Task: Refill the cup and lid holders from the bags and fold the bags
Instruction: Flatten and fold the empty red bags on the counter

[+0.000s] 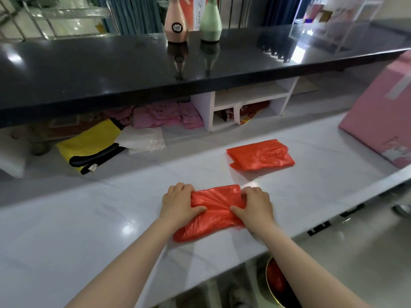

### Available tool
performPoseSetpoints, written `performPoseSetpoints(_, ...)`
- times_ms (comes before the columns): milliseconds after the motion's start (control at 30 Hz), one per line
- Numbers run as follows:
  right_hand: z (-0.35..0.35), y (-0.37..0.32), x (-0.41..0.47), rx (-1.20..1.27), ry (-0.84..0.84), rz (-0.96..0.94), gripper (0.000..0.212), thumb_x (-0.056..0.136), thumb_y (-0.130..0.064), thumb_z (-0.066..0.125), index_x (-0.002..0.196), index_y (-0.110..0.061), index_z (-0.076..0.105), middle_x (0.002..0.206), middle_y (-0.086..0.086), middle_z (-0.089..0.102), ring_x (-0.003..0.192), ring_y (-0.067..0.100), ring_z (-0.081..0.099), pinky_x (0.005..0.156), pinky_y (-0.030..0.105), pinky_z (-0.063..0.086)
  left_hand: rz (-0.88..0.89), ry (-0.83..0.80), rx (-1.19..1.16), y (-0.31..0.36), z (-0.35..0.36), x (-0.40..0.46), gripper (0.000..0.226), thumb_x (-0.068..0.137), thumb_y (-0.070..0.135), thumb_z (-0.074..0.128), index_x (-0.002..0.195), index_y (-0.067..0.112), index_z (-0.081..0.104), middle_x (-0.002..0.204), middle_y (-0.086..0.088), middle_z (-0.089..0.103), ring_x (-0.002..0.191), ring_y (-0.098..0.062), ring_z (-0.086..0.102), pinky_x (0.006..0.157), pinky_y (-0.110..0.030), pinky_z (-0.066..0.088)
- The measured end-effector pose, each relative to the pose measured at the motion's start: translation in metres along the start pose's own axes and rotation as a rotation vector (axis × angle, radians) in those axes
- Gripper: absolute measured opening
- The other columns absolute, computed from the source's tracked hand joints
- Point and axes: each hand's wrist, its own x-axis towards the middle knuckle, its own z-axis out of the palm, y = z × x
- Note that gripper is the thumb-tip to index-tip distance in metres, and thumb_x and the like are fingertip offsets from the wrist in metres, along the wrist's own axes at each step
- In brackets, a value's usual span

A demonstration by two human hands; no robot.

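white counter [89,218] under a black shelf [111,70]; my left hand [178,205] and right hand [255,207] pinch the red bag [213,210] between them; folded red bag [260,154] beyond.

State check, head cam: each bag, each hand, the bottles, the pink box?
near red bag: partly folded, flat on the white counter, gripped at both ends
far red bag: folded, lying free
left hand: grip on near red bag
right hand: grip on near red bag
pink bottle: upright
green bottle: upright
pink box: closed
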Motion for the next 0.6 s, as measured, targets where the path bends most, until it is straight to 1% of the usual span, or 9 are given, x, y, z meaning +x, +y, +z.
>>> performPoseSetpoints(100,-0.007,-0.002,0.003,0.197,-0.133,0.074,0.05,0.075,-0.024,0.076,0.114,-0.026,0.045,0.104,-0.002,0.06,0.093,0.02,0.06,0.077,0.034,0.052,0.042,-0.026,-0.108,0.006,0.001,-0.001,0.051,0.073,0.047,0.074,0.108,0.023,0.047,0.103,0.004,0.049,0.102,-0.022,0.049,0.081,-0.031,0.039)
performPoseSetpoints(200,-0.013,-0.001,0.017,0.181,-0.233,0.12,0.057,0.07,-0.025,0.08,0.116,-0.021,0.046,0.102,-0.001,0.061,0.093,0.021,0.062,0.074,0.029,0.048,0.02,-0.055,-0.157,0.006,-0.001,0.003,0.054,0.068,0.044,0.08,0.107,0.023,0.047,0.095,0.006,0.051,0.09,-0.019,0.052,0.071,-0.027,0.035)
performPoseSetpoints(233,-0.014,0.0,0.021,0.134,-0.255,0.107,0.052,0.069,-0.027,0.08,0.11,-0.018,0.05,0.1,0.0,0.062,0.091,0.021,0.061,0.071,0.028,0.046,-0.002,-0.065,-0.18,0.007,-0.003,0.006,0.054,0.067,0.043,0.081,0.104,0.025,0.047,0.091,0.007,0.054,0.085,-0.018,0.053,0.069,-0.027,0.036)
performPoseSetpoints(300,-0.02,-0.001,0.028,0.058,-0.279,0.043,0.032,0.07,-0.03,0.078,0.089,-0.019,0.055,0.087,-0.002,0.061,0.082,0.019,0.059,0.063,0.027,0.042,-0.031,-0.082,-0.209,0.009,-0.007,0.011,0.049,0.067,0.041,0.082,0.098,0.027,0.047,0.083,0.009,0.057,0.077,-0.015,0.055,0.064,-0.025,0.037)
performPoseSetpoints(333,-0.022,-0.002,0.031,0.058,-0.276,0.004,0.025,0.07,-0.029,0.076,0.081,-0.02,0.055,0.081,-0.003,0.059,0.077,0.018,0.057,0.059,0.027,0.04,-0.036,-0.078,-0.226,0.01,-0.009,0.014,0.046,0.066,0.04,0.083,0.093,0.029,0.048,0.079,0.011,0.058,0.075,-0.013,0.055,0.062,-0.022,0.037)
performPoseSetpoints(367,-0.026,-0.002,0.034,0.086,-0.264,-0.038,0.019,0.071,-0.026,0.073,0.08,-0.021,0.057,0.079,-0.005,0.059,0.075,0.017,0.057,0.058,0.026,0.039,-0.038,-0.058,-0.248,0.012,-0.012,0.016,0.042,0.065,0.039,0.083,0.088,0.03,0.048,0.077,0.013,0.058,0.072,-0.011,0.055,0.059,-0.017,0.036)
performPoseSetpoints(433,-0.037,-0.007,0.044,0.216,-0.232,-0.105,0.014,0.073,-0.02,0.069,0.083,-0.022,0.06,0.079,-0.008,0.062,0.077,0.016,0.06,0.059,0.024,0.039,-0.043,0.019,-0.303,0.018,-0.025,0.023,0.04,0.063,0.036,0.085,0.08,0.034,0.049,0.074,0.014,0.058,0.07,-0.007,0.054,0.059,-0.01,0.035)
performPoseSetpoints(533,-0.064,-0.013,0.069,0.417,-0.177,-0.17,0.021,0.076,-0.015,0.07,0.086,-0.023,0.053,0.08,-0.013,0.058,0.072,0.004,0.056,0.055,0.011,0.037,-0.053,0.153,-0.384,0.035,-0.051,0.041,0.042,0.061,0.035,0.088,0.083,0.037,0.051,0.079,0.016,0.061,0.073,0.001,0.055,0.062,-0.009,0.036)
performPoseSetpoints(600,-0.083,-0.012,0.088,0.492,-0.137,-0.193,0.034,0.078,-0.015,0.072,0.097,-0.026,0.047,0.086,-0.02,0.052,0.075,-0.005,0.051,0.06,0.01,0.038,-0.05,0.194,-0.439,0.052,-0.064,0.055,0.043,0.061,0.035,0.088,0.085,0.038,0.051,0.082,0.017,0.061,0.075,0.004,0.057,0.064,-0.013,0.039)
